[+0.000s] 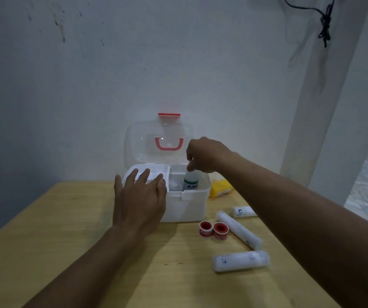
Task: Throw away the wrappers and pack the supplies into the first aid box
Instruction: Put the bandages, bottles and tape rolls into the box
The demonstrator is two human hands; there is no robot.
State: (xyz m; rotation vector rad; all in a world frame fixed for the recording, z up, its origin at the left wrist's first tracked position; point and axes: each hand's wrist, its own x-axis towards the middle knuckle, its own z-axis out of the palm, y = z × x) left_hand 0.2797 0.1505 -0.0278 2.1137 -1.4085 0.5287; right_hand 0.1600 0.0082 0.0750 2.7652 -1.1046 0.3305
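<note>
A white first aid box (185,207) stands open on the wooden table, its clear lid (134,143) with a red handle raised against the wall. My left hand (140,196) rests flat on the box's left front corner, fingers spread. My right hand (203,155) is over the right compartment, fingertips pinched on the top of a white bottle with a green label (191,183) that stands upright inside. Two red tape rolls (213,229), a long white roll (238,230) and two wrapped white bandage rolls (241,261) (244,211) lie on the table to the right.
A yellow packet (219,188) lies behind the box's right side. The wooden table (67,241) meets the wall at the back. A white pillar (325,107) stands at the right, with a black cord (324,25) hanging on it.
</note>
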